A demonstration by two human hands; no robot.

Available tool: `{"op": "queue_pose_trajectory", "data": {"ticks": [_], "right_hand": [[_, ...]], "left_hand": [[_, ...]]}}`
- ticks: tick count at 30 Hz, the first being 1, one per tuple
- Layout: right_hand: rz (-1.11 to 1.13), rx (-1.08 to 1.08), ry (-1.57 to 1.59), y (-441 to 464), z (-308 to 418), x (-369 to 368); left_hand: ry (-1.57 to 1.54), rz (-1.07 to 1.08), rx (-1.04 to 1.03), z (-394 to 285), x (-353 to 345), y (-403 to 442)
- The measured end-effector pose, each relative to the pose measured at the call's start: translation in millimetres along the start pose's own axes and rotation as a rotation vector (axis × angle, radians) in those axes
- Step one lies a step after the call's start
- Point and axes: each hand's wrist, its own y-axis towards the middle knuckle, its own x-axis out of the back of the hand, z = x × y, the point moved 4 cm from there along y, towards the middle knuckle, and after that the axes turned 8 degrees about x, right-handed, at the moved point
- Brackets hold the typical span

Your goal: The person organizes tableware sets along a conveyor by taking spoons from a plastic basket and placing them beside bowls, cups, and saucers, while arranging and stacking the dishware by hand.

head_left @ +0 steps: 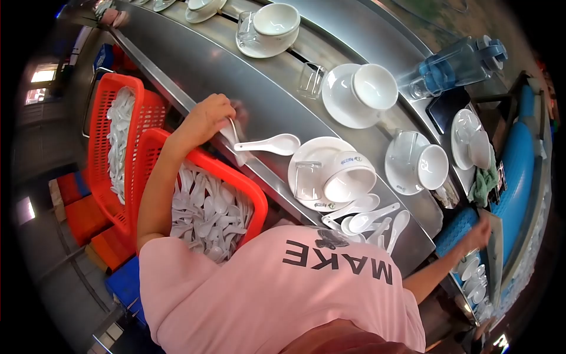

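Note:
My left hand (pixel 207 120) is at the near edge of the steel counter, its fingers curled around what looks like a white soup spoon, partly hidden and blurred. Just right of those fingers, another white soup spoon (pixel 271 145) lies on the counter. Beside it is a white plate (pixel 299 154) with a clear glass (pixel 308 180) and a tipped bowl (pixel 351 177). Several loose spoons (pixel 368 219) lie close to my body. Far to the right, my right hand (pixel 477 233) is beside a greyish panel (pixel 501 236); its fingers do not show clearly.
Red baskets (pixel 259 206) full of white spoons (pixel 206 218) stand at the left, below the counter edge. Plate, bowl and glass sets (pixel 339 109) line the belt ahead. A blue water jug (pixel 451 68), a dark phone-like slab (pixel 446 109) and a green cloth (pixel 484 187) are at the right.

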Motion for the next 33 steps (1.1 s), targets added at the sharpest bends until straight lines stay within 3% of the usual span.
{"op": "queue_pose_trajectory", "data": {"ticks": [1, 2, 3, 5, 8, 10, 13, 14, 17, 21, 22, 23, 25, 28, 30, 32, 33], "right_hand": [[-0.132, 0.069, -0.118, 0.4, -22.8, 26.1], [-0.179, -0.01, -0.372, -1.0, -74.1, 43.6], [-0.157, -0.062, -0.621, -8.2, -97.9, 61.7], [-0.046, -0.348, -0.744, -24.3, -148.6, 77.3], [0.264, -0.571, -0.222, -41.2, -312.2, 51.6], [0.277, -0.647, -0.066, -46.9, -274.6, 55.1], [0.409, -0.733, 0.225, -54.8, -266.0, 61.0], [0.454, -0.745, 0.296, -52.6, -252.8, 61.4], [0.471, -0.739, 0.551, -49.6, -207.4, 59.9], [0.276, -0.697, 0.797, -62.9, -200.9, 48.6], [0.235, -0.679, 0.865, -64.8, -199.9, 43.5], [0.198, -0.662, 0.934, -66.0, -197.3, 37.6], [0.31, -0.579, 0.993, -62.0, -161.8, 25.0], [0.411, -0.547, 0.988, -55.1, -109.8, 10.0], [0.493, -0.536, 1.036, -52.6, -77.4, -8.4], [0.606, -0.492, 1.067, -48.1, -33.8, -26.9], [0.673, -0.463, 1.066, -46.1, -13.5, -37.4]], "left_hand": [[-0.04, -0.037, 0.064, 15.5, 1.4, -1.5], [-0.086, -0.1, 0.149, 32.2, 6.8, 0.8], [-0.136, -0.166, 0.234, 46.8, 13.5, 5.3], [-0.198, -0.294, 0.454, 71.2, 30.5, 21.9], [-0.314, -0.417, 0.703, 95.3, 38.9, 56.8], [-0.384, -0.483, 0.78, 111.6, 30.2, 78.9], [-0.947, -0.603, 0.64, 99.9, 15.0, 101.3], [-0.62, -0.609, 0.68, 91.7, 16.3, 103.0], [-0.376, -0.368, 0.633, 57.7, -4.5, 113.1], [-0.142, -0.452, 0.482, 23.4, -24.0, 133.1], [-0.2, -0.452, 0.56, 22.5, -17.7, 136.5], [-0.471, -0.437, 0.612, 35.1, -21.5, 138.3], [-0.889, -0.326, 0.571, 20.1, -17.8, 130.5], [-0.651, -0.381, 0.426, -3.8, -16.0, 109.3], [-0.313, -0.182, 0.276, -46.6, -14.8, 77.3], [-0.027, -0.029, -0.115, -81.3, -30.0, 49.2], [0.099, -0.074, -0.231, -89.7, -39.4, 39.6]]}}
